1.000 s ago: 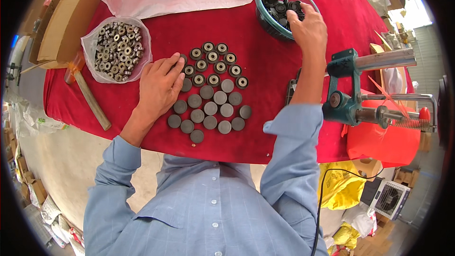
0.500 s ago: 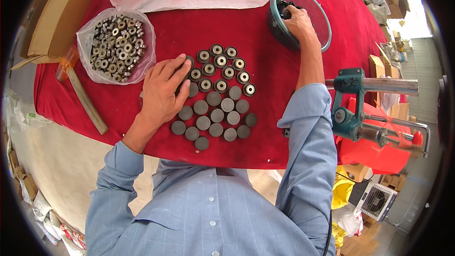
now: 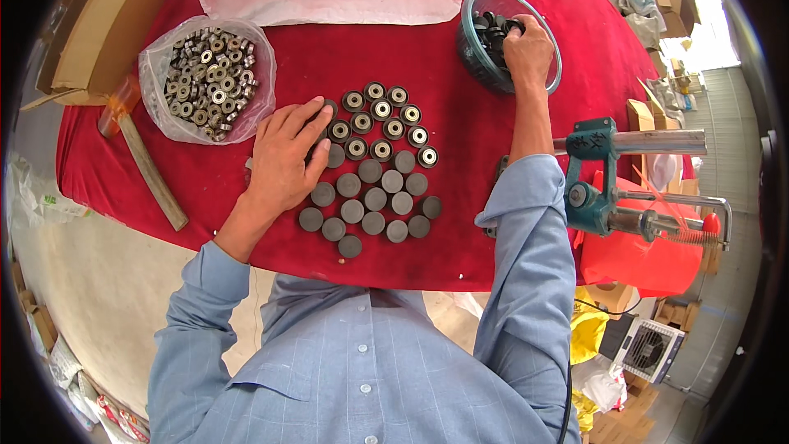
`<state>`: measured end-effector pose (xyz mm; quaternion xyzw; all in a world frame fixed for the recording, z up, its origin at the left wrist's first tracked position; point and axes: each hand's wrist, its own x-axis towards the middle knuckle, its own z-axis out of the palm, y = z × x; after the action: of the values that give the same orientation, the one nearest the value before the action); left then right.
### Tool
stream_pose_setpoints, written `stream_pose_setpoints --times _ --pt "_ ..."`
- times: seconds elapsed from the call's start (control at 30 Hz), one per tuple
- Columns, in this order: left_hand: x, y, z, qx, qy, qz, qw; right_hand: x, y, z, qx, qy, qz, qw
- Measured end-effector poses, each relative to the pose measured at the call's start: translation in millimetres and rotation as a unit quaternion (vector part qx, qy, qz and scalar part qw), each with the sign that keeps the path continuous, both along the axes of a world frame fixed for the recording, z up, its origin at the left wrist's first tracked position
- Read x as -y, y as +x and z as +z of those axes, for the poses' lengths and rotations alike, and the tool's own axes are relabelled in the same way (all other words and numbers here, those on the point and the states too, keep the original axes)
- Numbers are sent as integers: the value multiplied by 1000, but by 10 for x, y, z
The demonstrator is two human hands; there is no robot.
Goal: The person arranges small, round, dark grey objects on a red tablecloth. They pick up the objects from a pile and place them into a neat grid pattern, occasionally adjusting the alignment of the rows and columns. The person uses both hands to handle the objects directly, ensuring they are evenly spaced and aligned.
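Done: metal bearings are seen in upper discs point(image 3: 380, 109) | Remaining: lower gray discs point(image 3: 375, 199) show plain; black caps point(image 3: 491, 33) are kept in bowl point(image 3: 560, 74) | Left hand point(image 3: 283, 156): spread over tabletop point(image 3: 444, 255) | Right hand point(image 3: 528, 51): fingers curled in bowl, grip cannot be told

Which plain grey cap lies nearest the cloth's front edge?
The grey cap at the very bottom; every other plain one sits higher in the picture.
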<state>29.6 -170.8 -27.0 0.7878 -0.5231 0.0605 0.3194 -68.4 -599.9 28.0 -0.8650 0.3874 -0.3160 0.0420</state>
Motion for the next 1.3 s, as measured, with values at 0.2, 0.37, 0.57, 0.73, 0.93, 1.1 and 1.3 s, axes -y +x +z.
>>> stream_pose_setpoints --times 0.2,0.37,0.57,0.73,0.93,1.1,1.3 --pt "14 -295 283 45 13 -87 995 -246 -74 192 171 55 0 984" --pt "310 -704 300 65 82 -176 979 -365 -219 215 327 183 60 925" --pt "311 -786 175 84 166 -152 971 -1082 -311 73 358 298 182 866" --pt "289 -812 208 97 177 -134 970 -1543 -347 -209 259 224 217 914" --pt "291 -839 206 65 180 -133 972 -1544 -300 -582 199 208 204 936" --pt "272 -778 206 19 153 -135 979 -1453 -528 -360 209 320 180 906" --pt "464 -341 378 -26 54 -76 995 -1551 -1056 -182 144 287 83 943"
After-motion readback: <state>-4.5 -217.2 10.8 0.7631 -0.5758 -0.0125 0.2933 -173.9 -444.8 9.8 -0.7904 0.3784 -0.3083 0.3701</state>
